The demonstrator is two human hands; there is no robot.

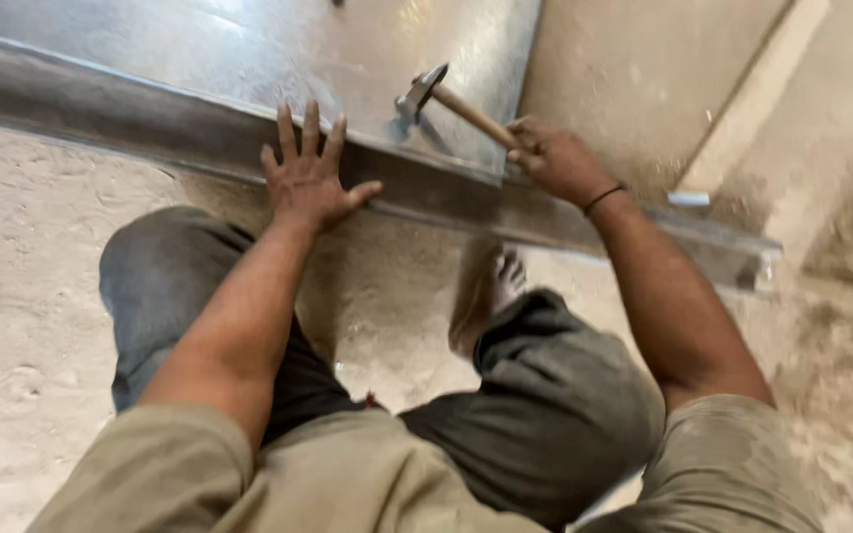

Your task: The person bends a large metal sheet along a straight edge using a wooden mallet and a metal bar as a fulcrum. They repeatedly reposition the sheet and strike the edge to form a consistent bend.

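Up near the sheet's edge, the hammer (436, 94) hovers head-down over the metal sheet (348, 49), its wooden handle clamped in the right hand (555, 158). Left hand (310, 176) lies flat, fingers spread, on the steel beam (150, 123).

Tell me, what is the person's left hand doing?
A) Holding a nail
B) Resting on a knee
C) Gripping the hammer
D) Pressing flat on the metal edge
D: the left hand lies open, fingers spread, on the metal beam, while the right hand holds the hammer.

Soft daylight, glare on metal sheet (249, 44), slight blur.
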